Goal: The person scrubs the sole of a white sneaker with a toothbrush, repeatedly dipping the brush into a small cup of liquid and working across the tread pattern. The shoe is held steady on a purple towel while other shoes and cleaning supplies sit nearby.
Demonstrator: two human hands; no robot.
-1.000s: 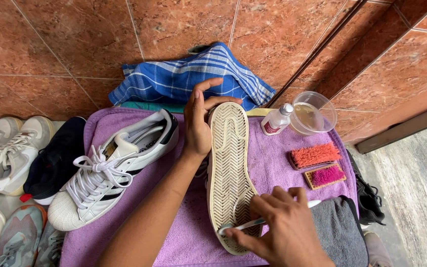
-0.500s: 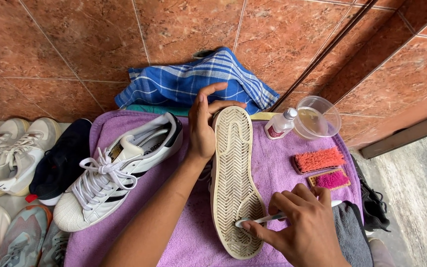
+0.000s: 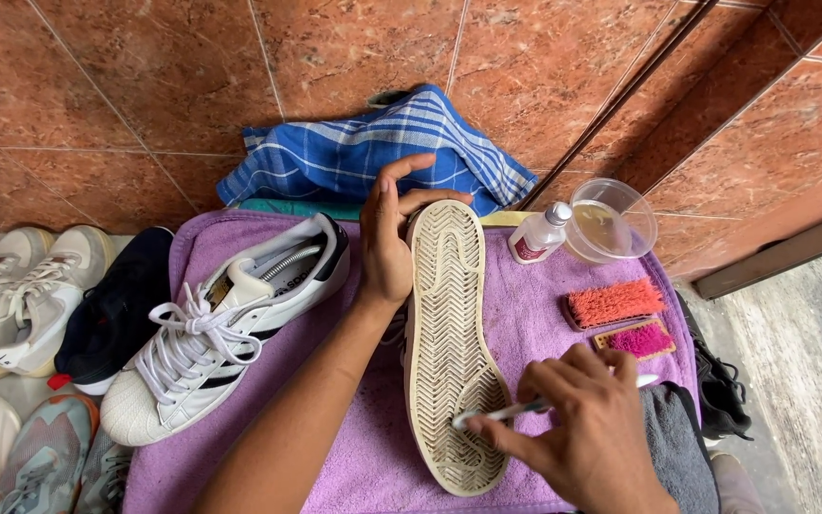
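The upturned shoe (image 3: 451,343) lies sole-up on the purple towel (image 3: 544,314), its toe end gripped by the left hand (image 3: 389,243) to steady it, while the right hand (image 3: 587,428) pinches a thin white tool (image 3: 501,413) against the heel grooves, brushes (image 3: 625,319) near.

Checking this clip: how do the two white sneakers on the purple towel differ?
The laced sneaker lies upper-side up, untouched; the upturned sneaker shows its zigzag sole. The left hand steadies the upturned one while the right hand holds a thin white tool to its sole. Both rest on the purple towel.
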